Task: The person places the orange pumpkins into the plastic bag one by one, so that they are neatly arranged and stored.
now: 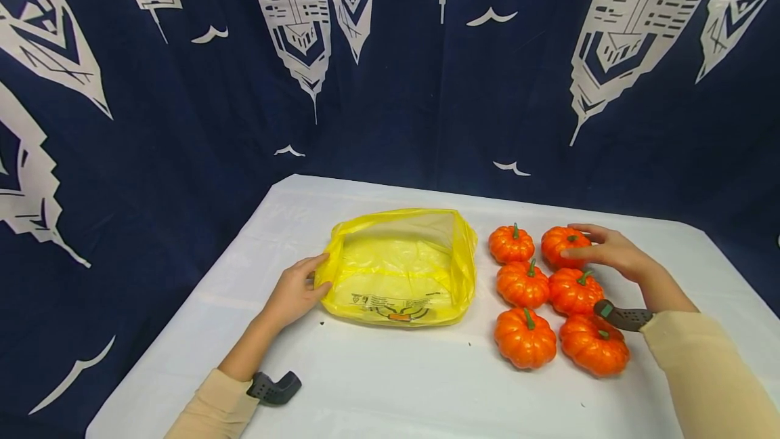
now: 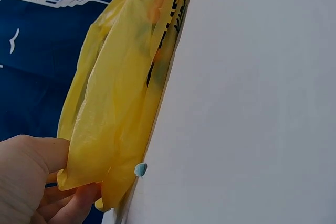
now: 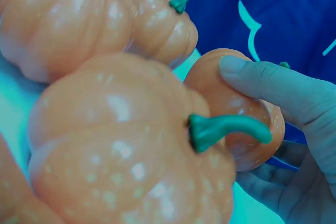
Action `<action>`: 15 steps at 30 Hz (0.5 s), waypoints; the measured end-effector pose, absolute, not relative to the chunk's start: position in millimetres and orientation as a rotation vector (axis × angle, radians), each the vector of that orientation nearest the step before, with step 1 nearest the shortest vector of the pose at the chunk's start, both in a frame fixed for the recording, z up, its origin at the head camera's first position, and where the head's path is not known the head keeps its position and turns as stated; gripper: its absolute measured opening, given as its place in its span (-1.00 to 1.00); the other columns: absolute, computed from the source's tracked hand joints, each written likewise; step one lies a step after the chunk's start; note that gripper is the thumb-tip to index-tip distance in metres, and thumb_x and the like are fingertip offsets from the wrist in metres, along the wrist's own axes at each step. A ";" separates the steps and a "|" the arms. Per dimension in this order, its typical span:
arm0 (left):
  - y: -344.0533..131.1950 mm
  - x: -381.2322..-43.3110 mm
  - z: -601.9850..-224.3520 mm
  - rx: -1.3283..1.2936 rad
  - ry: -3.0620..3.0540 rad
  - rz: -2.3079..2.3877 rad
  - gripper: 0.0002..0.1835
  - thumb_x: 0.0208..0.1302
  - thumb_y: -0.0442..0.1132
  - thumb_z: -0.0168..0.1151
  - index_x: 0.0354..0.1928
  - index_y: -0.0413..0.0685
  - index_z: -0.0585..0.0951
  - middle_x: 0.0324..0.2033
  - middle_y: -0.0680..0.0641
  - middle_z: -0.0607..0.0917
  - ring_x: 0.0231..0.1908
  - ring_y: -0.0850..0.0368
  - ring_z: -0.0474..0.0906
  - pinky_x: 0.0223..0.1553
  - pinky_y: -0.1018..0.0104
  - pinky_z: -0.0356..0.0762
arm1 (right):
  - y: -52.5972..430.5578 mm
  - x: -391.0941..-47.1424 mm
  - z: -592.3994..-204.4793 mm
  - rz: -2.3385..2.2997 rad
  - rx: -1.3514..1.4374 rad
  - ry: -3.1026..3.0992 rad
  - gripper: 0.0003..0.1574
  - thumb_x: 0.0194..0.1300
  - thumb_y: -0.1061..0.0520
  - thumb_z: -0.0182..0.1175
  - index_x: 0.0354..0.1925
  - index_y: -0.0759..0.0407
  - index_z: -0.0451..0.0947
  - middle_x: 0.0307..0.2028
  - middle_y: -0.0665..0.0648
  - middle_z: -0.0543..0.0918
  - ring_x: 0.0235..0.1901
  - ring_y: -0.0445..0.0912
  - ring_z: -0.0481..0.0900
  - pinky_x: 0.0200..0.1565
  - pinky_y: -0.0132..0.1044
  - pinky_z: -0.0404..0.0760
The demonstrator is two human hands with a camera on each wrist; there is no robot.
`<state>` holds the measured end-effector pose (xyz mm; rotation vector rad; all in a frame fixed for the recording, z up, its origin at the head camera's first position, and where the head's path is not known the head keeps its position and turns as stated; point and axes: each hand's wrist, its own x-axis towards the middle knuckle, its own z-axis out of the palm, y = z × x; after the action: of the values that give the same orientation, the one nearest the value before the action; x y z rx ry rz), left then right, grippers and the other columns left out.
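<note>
The left hand [image 1: 298, 295] pinches a gaping yellow plastic bag [image 1: 390, 283] while the right hand [image 1: 617, 253] curls round a squat, glossy orange pumpkin [image 1: 559, 245], smooth enough to slip if squeezed unevenly.

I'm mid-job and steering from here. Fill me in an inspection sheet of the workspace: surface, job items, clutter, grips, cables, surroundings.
Surface: white tabletop, bare across its near part.
Job items: yellow bag, mouth open; six orange pumpkins with green stems, in two rows of three to the right of the bag.
Clutter: a few small specks on the tabletop; what they are, I can't tell.
Left grip: holding the bag's left edge.
Right grip: thumb and fingers around the far right pumpkin.
Cables: nothing seen.
Surroundings: dark blue cloth with white building and bird prints, behind the tabletop.
</note>
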<state>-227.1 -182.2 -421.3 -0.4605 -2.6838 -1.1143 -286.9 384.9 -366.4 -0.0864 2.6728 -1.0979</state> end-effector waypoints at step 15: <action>-180.8 -226.9 -420.7 -0.439 -2.697 -1.120 -0.35 0.19 -0.36 0.33 0.31 -0.38 0.38 0.18 -0.38 0.48 0.01 -0.24 0.58 -0.04 0.09 0.63 | 363.1 -290.1 -334.5 -1.217 -0.232 2.684 0.02 0.29 -0.10 0.25 0.47 0.29 0.01 0.29 0.49 0.23 0.17 0.33 0.26 0.16 0.37 0.32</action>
<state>-226.9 -180.8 -420.7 -0.4388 -2.6966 -1.1200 -290.1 363.1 -334.5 -0.2324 2.6843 -1.2174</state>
